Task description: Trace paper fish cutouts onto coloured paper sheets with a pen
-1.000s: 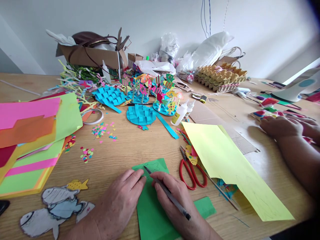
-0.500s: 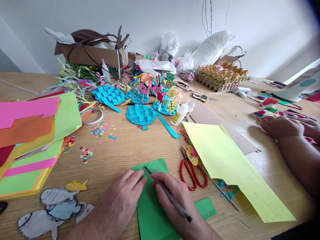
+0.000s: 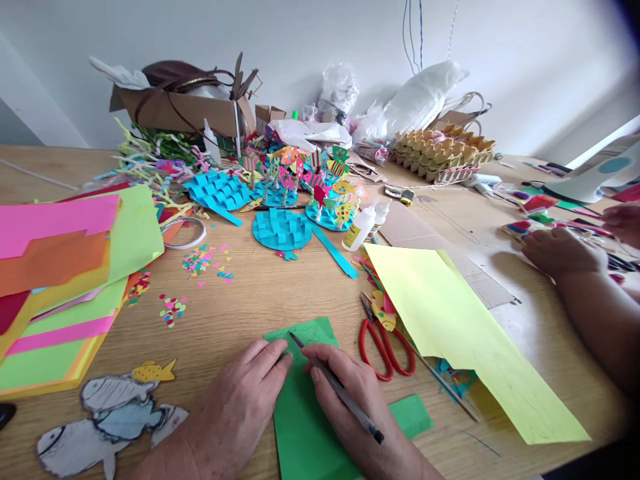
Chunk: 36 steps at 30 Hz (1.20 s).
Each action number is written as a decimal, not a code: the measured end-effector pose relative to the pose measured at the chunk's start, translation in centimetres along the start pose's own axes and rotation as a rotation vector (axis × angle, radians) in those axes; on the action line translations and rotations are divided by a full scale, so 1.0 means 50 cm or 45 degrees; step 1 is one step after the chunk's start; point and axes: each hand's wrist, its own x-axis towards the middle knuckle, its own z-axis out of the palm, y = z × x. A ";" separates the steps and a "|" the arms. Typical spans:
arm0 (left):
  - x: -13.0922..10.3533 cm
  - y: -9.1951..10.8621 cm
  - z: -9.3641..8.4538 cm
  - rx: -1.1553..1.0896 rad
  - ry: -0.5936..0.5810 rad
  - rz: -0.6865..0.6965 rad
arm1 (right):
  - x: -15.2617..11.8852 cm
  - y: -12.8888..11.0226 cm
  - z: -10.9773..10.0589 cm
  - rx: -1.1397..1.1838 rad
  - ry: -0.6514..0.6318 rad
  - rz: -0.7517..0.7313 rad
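Note:
In my right hand (image 3: 353, 400) is a dark pen (image 3: 343, 395), its tip on the upper part of a green paper sheet (image 3: 295, 427). A faint fish-like outline (image 3: 306, 331) is drawn there beside the tip. My left hand (image 3: 245, 400) lies with fingers stretched out on the sheet's left edge. Red-handled scissors (image 3: 384, 350) rest just right of the sheet, next to a yellow paper fish (image 3: 383, 311). Left of my left hand lie grey paper fish cutouts (image 3: 75, 450) and a small yellow one (image 3: 155, 371).
Stacked coloured paper (image 3: 55, 267) covers the left side; a yellow sheet (image 3: 465, 333) lies right. Behind are paper confetti (image 3: 200, 260), woven blue discs (image 3: 281, 229), glue bottles (image 3: 359, 229) and egg cartons (image 3: 443, 153). Another person's arm (image 3: 590, 300) reaches in at right.
My hands and the pen have barely moved. At the right, the other person's farther hand has lifted up and away from the nearer one.

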 end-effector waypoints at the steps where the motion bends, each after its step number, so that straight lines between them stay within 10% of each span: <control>1: 0.000 0.000 0.002 0.004 0.010 0.001 | -0.001 0.000 0.000 0.003 0.002 0.007; 36: -0.001 0.000 0.006 -0.028 0.081 -0.006 | 0.001 0.002 0.003 0.024 0.012 0.038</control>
